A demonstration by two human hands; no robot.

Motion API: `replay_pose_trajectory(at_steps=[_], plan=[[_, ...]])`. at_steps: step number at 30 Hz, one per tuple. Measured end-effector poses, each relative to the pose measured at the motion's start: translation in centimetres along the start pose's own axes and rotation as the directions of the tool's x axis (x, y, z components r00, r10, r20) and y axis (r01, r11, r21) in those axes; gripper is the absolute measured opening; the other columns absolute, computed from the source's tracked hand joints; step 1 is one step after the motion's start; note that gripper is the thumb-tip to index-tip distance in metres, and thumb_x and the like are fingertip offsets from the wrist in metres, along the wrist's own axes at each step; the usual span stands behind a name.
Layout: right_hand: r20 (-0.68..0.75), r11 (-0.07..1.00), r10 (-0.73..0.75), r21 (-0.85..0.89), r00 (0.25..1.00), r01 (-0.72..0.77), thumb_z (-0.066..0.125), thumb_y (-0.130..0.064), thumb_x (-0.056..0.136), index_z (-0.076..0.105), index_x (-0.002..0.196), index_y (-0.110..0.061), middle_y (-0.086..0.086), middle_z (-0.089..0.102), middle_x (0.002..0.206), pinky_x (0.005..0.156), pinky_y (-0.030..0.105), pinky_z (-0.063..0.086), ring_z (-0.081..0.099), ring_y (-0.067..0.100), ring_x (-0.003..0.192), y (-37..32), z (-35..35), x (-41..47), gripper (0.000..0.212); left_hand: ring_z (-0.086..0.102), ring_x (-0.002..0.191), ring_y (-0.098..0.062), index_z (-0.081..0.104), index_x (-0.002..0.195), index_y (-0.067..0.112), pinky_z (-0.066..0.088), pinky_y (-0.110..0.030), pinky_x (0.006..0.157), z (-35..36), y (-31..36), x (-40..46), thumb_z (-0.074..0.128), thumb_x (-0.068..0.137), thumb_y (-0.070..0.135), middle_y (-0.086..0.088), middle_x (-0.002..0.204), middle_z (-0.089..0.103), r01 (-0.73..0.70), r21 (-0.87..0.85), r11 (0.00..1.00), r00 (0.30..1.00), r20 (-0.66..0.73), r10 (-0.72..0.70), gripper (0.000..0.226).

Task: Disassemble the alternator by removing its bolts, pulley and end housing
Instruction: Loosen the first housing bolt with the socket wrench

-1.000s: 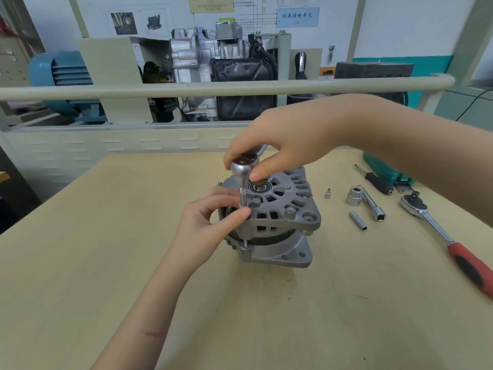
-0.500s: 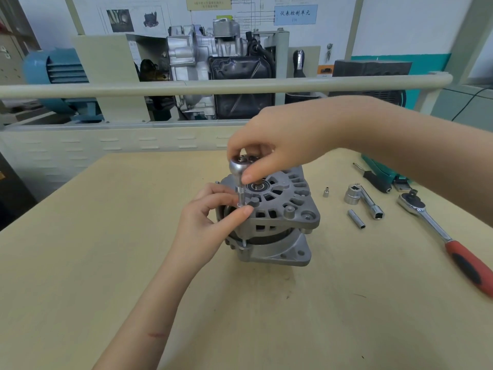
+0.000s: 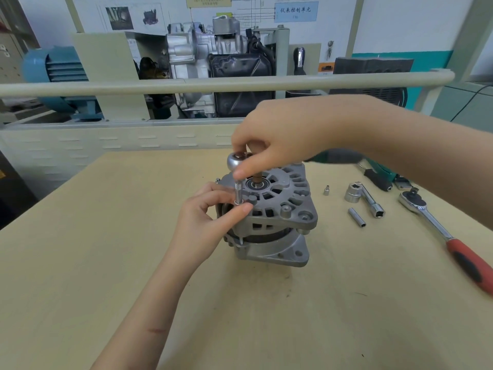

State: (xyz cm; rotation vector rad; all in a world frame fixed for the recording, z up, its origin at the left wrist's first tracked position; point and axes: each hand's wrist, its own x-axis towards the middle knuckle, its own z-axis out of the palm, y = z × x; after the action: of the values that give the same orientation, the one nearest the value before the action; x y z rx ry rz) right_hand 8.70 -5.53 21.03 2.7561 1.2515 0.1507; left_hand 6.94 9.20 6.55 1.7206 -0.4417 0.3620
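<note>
While the alternator point(image 3: 269, 217) stands upright near the middle of the tan table point(image 3: 80, 263), I see broad bare tabletop to its left and in front of it, running down to the near edge at the bottom of the head view. The far edge of the table meets a pale perforated panel point(image 3: 106, 140) topped by a horizontal rail point(image 3: 186, 85), just behind the alternator. To the right the room is tighter: a tiny socket point(image 3: 326, 190), a large socket on an extension bar point(image 3: 364, 200) and a slim deep socket point(image 3: 357, 217) lie close together, with a red-handled ratchet point(image 3: 448, 236) running toward the right edge. My left hand point(image 3: 205, 222) curls against the near-left side of the housing, thumb and forefinger pinching the base of a slim socket shaft point(image 3: 238, 193) that stands upright on a bolt at the housing's rim. My right hand point(image 3: 280, 137) reaches in from the right, fingers and thumb curled round the rounded silver driver head point(image 3: 235, 161) atop that shaft. The alternator is grey cast metal with a slotted, vented top face and a bearing point(image 3: 257, 185) with a short shaft end at its centre, a dark band round its middle and a lugged mounting foot resting on the table.
</note>
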Motion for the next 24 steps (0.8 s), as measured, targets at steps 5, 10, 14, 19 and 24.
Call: replay_pose_trajectory(at_steps=[5,10,14,19,24], plan=[[0.074,0.993,-0.059,0.109,0.996,0.051,0.053,-0.033,0.089,0.059,0.118,-0.018,-0.003,0.064,0.105,0.083,0.024,0.039,0.057,0.012,0.094,0.12,-0.62,-0.32,0.033,0.06,0.083,-0.006,0.07,0.072,0.024,0.045,-0.027,0.083,-0.58,0.1,0.01,0.069,0.067,0.022,0.015,0.081,0.064,-0.004,-0.051,0.999,0.997,0.077,0.008,0.006],[0.036,1.0,-0.008,0.004,0.999,0.008,0.048,-0.051,0.083,0.061,0.1,-0.016,-0.007,0.061,0.074,0.06,0.012,0.042,0.055,0.007,0.067,0.17,-0.36,0.02,0.041,0.059,0.079,-0.005,0.069,0.061,0.032,0.044,-0.022,0.079,-0.24,-0.08,0.15,0.073,0.062,0.028,0.016,0.076,0.063,-0.009,-0.015,1.0,1.0,0.003,0.009,0.006],[-0.013,0.999,0.008,0.035,1.0,-0.008,0.046,-0.056,0.08,0.051,0.071,-0.012,-0.01,0.038,0.048,0.051,0.005,0.033,0.04,0.004,0.043,-0.11,0.06,-0.04,0.046,0.057,0.078,-0.003,0.069,0.062,0.035,0.042,-0.018,0.077,-0.09,-0.18,0.1,0.071,0.056,0.045,0.016,0.076,0.063,-0.026,-0.003,1.0,0.999,-0.02,0.026,0.012],[0.072,0.998,-0.025,0.064,0.997,0.021,0.052,-0.039,0.087,0.06,0.11,-0.016,-0.001,0.065,0.09,0.073,0.018,0.042,0.058,0.006,0.084,0.12,-0.68,-0.49,0.034,0.057,0.078,-0.008,0.067,0.066,0.024,0.044,-0.024,0.077,-0.22,-0.04,0.13,0.071,0.058,0.041,0.011,0.077,0.063,-0.022,-0.034,0.999,1.0,0.011,0.023,0.019],[0.017,0.994,-0.052,0.102,0.998,0.05,0.052,-0.035,0.09,0.058,0.116,-0.015,0.0,0.064,0.101,0.077,0.021,0.04,0.057,0.014,0.089,0.09,-0.18,-0.42,0.034,0.059,0.079,-0.009,0.071,0.061,0.032,0.045,-0.025,0.076,-0.56,0.05,0.25,0.071,0.066,0.027,0.011,0.076,0.063,-0.007,-0.046,0.999,0.999,0.041,0.008,0.007]])
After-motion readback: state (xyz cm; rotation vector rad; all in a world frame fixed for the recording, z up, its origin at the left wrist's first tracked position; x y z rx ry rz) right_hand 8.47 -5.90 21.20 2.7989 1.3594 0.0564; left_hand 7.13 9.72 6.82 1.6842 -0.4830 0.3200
